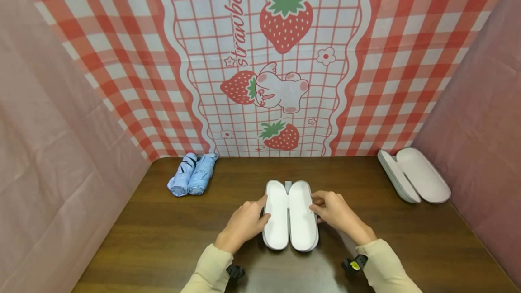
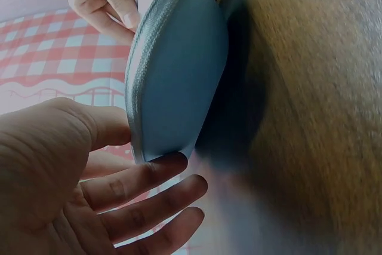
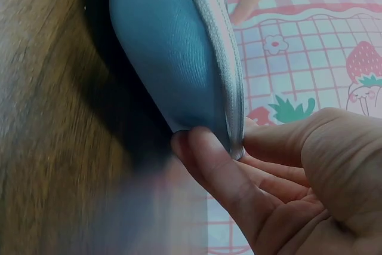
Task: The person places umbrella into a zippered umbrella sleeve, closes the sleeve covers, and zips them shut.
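Observation:
A long zippered case (image 1: 300, 220) lies unfolded on the table in front of me, its two rounded halves side by side and white inside. My left hand (image 1: 247, 220) pinches the rim of the left half, thumb over the edge and fingers against the grey-blue outer shell (image 2: 179, 70). On the opposite side my right hand (image 1: 335, 211) grips the right half in the same way. In the right wrist view its thumb and fingers press the rim and the outer shell (image 3: 161, 46) between them. Nothing lies inside either half.
Two rolled blue folding umbrellas (image 1: 202, 174) lie at the back left of the wooden table (image 1: 163, 248). A second unfolded case (image 1: 423, 175) sits at the back right. A red-checked strawberry cloth (image 1: 338, 103) hangs behind, with pink cloth at both sides.

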### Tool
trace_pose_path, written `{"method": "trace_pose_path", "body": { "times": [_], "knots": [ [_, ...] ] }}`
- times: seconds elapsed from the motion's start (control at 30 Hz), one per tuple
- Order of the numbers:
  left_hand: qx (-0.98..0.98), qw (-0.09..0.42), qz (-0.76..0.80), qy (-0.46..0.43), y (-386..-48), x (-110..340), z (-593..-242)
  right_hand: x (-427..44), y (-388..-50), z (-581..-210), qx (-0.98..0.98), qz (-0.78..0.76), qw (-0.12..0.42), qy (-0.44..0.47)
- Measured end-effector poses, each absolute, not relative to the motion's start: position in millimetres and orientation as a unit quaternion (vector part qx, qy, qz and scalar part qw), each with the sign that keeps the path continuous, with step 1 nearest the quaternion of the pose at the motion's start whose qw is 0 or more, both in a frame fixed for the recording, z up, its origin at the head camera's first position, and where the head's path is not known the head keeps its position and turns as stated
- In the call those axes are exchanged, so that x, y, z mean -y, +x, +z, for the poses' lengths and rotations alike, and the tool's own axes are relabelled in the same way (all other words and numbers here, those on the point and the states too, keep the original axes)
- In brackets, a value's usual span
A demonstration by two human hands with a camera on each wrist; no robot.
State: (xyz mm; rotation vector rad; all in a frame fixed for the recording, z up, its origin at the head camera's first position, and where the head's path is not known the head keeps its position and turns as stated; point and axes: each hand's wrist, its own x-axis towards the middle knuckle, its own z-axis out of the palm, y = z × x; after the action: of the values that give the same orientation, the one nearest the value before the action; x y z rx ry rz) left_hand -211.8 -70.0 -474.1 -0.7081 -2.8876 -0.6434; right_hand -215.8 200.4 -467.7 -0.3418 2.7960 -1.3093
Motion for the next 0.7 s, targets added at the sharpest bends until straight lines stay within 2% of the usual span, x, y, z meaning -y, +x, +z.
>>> {"method": "trace_pose_path", "body": {
  "times": [0.47,0.7],
  "knots": [
    [0.935,0.048,-0.235,-0.262,-215,78,-477,-198,-217,-472,-0.896,-0.433,0.021,-0.097],
    [0.93,0.047,-0.24,-0.273,-217,82,-476,-197,-219,-471,-0.898,-0.423,0.012,-0.123]
  ]
}}
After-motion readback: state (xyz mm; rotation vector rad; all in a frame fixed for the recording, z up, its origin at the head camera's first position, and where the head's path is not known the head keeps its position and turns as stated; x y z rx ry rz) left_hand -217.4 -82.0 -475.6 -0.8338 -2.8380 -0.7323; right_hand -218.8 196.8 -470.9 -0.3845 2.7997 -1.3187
